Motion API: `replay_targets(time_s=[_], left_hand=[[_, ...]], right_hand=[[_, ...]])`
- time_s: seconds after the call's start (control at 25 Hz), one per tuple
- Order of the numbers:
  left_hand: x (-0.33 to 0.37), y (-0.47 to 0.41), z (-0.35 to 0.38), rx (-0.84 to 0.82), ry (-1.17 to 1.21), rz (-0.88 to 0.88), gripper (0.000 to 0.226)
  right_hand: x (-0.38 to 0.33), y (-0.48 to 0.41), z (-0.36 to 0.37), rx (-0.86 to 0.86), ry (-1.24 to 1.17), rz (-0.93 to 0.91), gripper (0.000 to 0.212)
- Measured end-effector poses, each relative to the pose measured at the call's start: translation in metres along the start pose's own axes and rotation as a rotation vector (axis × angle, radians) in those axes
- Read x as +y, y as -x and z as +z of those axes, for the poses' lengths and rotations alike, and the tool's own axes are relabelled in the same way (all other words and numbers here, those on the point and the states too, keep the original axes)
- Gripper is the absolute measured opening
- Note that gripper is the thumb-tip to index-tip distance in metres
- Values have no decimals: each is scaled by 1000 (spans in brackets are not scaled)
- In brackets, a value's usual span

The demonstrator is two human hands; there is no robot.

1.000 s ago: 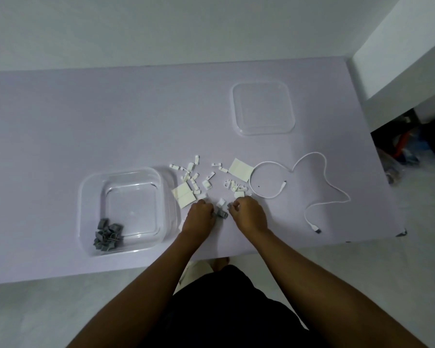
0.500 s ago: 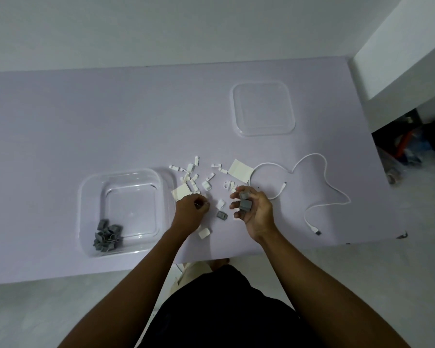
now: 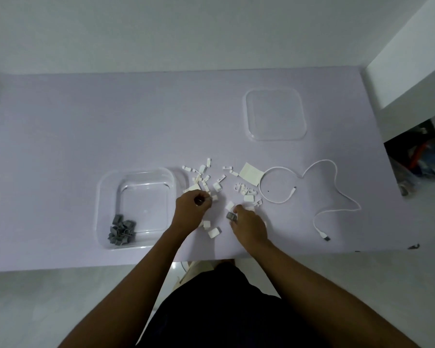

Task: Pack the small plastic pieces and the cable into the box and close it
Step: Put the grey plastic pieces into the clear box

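Pale table: lid, cable (beside white pieces)

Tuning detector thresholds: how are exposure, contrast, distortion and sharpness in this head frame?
Head view: dim, cool cast, only faint shadows; wide-angle bowing curves the edges of the lavender table; the clear square plastic box and its clear square lid show mostly by rim highlights; the small white plastic pieces read clearly; fine detail soft throughout.

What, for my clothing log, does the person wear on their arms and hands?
Nothing: no sleeves are in view. The left hand and right hand have no gloves, and no watch or bracelet shows at either wrist. A dark garment covers the body.
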State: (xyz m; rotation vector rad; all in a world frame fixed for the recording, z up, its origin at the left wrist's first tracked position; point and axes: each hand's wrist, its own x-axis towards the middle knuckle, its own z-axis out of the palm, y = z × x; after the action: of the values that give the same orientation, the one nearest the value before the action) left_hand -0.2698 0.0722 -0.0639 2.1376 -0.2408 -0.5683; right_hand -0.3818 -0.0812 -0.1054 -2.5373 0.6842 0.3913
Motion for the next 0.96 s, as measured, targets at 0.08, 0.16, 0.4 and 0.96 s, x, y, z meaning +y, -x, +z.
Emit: replay_targets(time_s=[0.08,0.16,0.4,0.96], left_hand=[[2,7,-5,0,6,-3,8],[2,13,-12,13,-7,-2,7],[-11,32,-60,230,-146,-37,8],[-105,69,-171,50,-791,6,20]], right_hand=[[1,-2,0,11,34,-24,21],[-3,-7,-3,25,-89,-20,20],[-53,-10,-36,-108,-1164,240,18],[-216,2,-6,-608,-1124,148,18]])
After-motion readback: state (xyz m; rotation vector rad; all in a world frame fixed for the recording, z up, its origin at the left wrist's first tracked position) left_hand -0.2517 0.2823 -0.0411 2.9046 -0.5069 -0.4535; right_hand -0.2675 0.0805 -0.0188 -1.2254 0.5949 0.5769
